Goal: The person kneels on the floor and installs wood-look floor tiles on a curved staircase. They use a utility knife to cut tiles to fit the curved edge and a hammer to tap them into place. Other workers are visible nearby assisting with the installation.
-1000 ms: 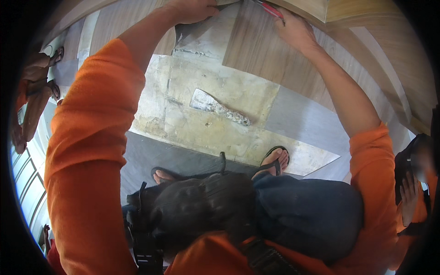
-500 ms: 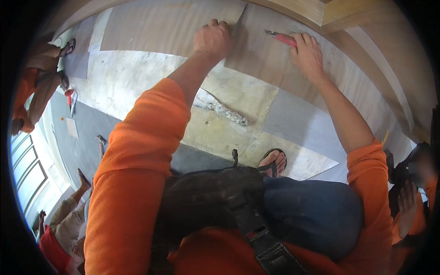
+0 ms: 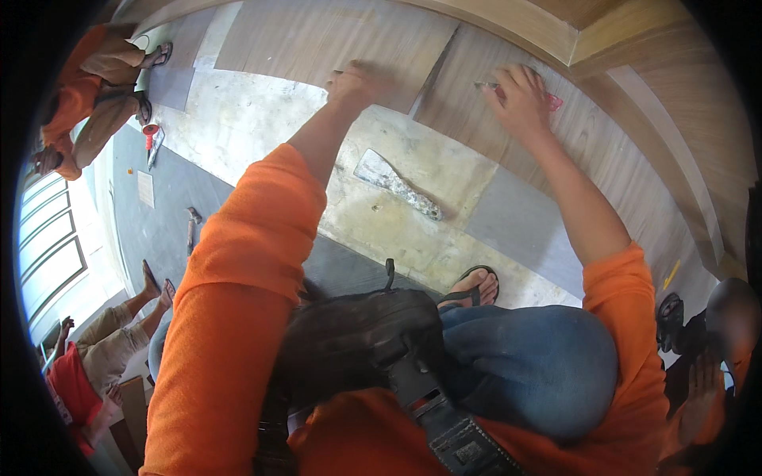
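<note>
Left hand: fingers curled, pressed down on near edge of wood-look plank at far side; gripped nothing, just bore on plank.
Right hand: closed round red-handled knife, resting on 2nd plank right of the first; blade tip poked out left of the fingers.
Planks: laid side by side on floor, seam between them running betw. the 2 hands.
Trowel: lay on bare glue-smeared floor, near side of the hands, untouched, tilted.
Foot: in sandal, on floor edge near trowel.
Bag: black, on lap, strap across.
Others: person in orange crouched far left; another sat near left.
</note>
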`<state>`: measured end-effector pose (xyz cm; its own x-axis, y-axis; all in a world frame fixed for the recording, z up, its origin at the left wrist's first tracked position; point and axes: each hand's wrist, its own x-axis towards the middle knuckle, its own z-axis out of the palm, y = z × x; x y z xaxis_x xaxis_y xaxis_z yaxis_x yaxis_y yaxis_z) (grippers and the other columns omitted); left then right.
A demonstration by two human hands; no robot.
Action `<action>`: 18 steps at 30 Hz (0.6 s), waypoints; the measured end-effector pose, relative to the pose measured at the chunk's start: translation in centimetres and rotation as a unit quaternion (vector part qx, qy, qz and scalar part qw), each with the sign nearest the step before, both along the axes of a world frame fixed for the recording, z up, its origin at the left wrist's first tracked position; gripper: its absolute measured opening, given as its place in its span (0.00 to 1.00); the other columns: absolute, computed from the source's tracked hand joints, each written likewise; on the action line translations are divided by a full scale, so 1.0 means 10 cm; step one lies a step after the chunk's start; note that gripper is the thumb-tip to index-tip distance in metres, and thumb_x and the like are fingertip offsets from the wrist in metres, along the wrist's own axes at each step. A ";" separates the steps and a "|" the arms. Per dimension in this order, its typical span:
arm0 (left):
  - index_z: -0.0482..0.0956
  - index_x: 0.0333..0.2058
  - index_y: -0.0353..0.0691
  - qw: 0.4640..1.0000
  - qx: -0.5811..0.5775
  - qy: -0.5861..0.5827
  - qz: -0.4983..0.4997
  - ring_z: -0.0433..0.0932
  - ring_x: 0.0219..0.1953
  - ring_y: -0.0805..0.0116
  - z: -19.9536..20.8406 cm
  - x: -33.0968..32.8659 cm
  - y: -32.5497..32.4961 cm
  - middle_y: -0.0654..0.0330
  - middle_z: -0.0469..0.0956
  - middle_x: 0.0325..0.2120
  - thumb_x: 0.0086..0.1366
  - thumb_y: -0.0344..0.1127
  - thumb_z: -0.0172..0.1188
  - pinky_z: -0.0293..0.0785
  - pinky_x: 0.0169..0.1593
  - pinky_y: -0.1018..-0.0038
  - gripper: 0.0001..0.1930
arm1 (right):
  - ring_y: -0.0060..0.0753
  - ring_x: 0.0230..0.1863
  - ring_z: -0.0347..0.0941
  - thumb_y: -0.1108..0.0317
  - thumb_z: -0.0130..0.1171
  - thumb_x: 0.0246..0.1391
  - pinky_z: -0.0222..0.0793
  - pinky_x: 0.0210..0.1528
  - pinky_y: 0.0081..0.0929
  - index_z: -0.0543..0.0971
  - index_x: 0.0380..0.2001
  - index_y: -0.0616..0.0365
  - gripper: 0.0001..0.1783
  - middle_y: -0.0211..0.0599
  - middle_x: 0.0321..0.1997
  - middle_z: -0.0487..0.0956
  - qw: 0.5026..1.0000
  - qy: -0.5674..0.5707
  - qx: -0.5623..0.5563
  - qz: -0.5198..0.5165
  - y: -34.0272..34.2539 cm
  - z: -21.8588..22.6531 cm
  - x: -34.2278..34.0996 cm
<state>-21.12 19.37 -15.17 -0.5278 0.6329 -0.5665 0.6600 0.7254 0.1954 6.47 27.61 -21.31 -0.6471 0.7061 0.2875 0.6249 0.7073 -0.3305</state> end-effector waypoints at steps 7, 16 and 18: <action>0.71 0.59 0.33 0.997 0.040 0.029 -0.051 0.63 0.65 0.45 -0.26 -0.32 -0.32 0.42 0.61 0.64 0.56 0.56 0.60 0.63 0.66 0.60 0.38 | 0.56 0.71 0.57 0.58 0.49 0.64 0.59 0.69 0.47 0.59 0.69 0.60 0.33 0.54 0.71 0.63 0.980 -0.066 -0.187 -0.030 0.39 0.10 -1.13; 0.73 0.52 0.26 0.998 0.052 0.033 0.008 0.65 0.61 0.43 -0.16 -0.13 -0.17 0.41 0.66 0.58 0.58 0.46 0.60 0.69 0.61 0.61 0.30 | 0.55 0.58 0.74 0.69 0.45 0.59 0.69 0.59 0.49 0.51 0.72 0.58 0.38 0.55 0.59 0.75 0.909 -0.363 -0.206 -0.012 0.50 0.26 -1.68; 0.74 0.52 0.27 0.996 0.077 0.050 0.022 0.66 0.60 0.44 -0.21 -0.07 -0.19 0.43 0.67 0.56 0.58 0.44 0.59 0.70 0.59 0.62 0.29 | 0.55 0.53 0.77 0.70 0.45 0.58 0.72 0.55 0.49 0.54 0.72 0.56 0.37 0.53 0.54 0.79 0.915 -0.364 -0.171 0.020 0.41 0.32 -1.72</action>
<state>-21.86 17.51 -17.25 -0.6055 0.6835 -0.4077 0.6504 0.7202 0.2415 -10.77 31.74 -18.13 -0.6067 0.6462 -0.4630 0.7437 0.6671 -0.0435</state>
